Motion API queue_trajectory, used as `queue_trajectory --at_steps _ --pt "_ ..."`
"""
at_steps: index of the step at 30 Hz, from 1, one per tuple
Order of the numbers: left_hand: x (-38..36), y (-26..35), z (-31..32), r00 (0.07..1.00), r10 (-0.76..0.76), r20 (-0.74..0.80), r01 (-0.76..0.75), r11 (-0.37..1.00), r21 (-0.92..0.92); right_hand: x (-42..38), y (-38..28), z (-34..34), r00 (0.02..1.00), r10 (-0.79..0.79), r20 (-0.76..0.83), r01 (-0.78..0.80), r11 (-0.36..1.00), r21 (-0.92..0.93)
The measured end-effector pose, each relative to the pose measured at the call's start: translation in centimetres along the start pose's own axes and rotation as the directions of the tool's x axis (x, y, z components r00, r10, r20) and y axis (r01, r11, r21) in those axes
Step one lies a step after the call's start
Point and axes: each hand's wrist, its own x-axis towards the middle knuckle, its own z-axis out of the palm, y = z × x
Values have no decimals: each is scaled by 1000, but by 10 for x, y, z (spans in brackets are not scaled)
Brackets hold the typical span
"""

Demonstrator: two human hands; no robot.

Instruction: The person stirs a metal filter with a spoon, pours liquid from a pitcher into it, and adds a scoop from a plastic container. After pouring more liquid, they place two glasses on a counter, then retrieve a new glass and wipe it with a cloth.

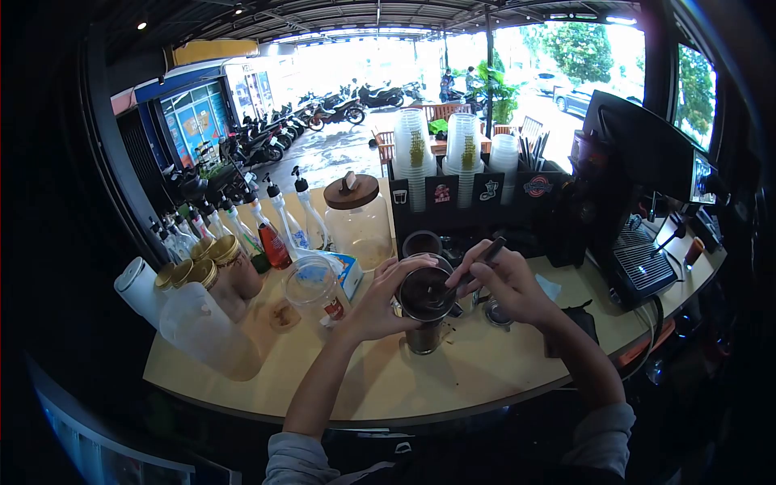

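Note:
My left hand (381,297) is wrapped around the side of a dark round cup (426,296), fingers at its far rim and thumb at the near side. Dark contents show inside the cup. A shiny vessel base (423,339) shows directly below it, on the counter. In my right hand (511,281) is a slim tool with a dark handle (495,247), pinched between thumb and fingers. It slants down to the cup, and its lower end is lost against the dark contents. Small dark crumbs lie on the counter beside the base.
On the wooden counter (356,388), a clear jar (315,289) and a wooden-lidded jar (356,230) stand to the left, near several pump bottles (275,246). Stacked plastic cups (414,162) rise behind. An espresso machine (638,259) occupies the right.

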Motion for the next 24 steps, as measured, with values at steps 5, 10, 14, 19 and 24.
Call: queue_trajectory --at_steps 5,10,14,19,24 --pt "0 3 -3 1000 -11 -7 10 1000 -17 -4 -2 -1 998 -37 -43 38 999 29" --pt "0 1 -1 1000 -3 2 3 999 -36 1 7 8 999 12 -48 -9 998 60" --pt "0 0 0 1000 -4 2 4 1000 -23 0 10 2 995 23 -99 -13 995 101" --pt "-1 0 -1 1000 -22 -7 22 1000 -14 -2 8 -1 1000 -17 18 20 989 -145" --pt "0 0 0 1000 -10 9 11 999 -34 1 6 1 996 -3 -87 2 1000 -15"
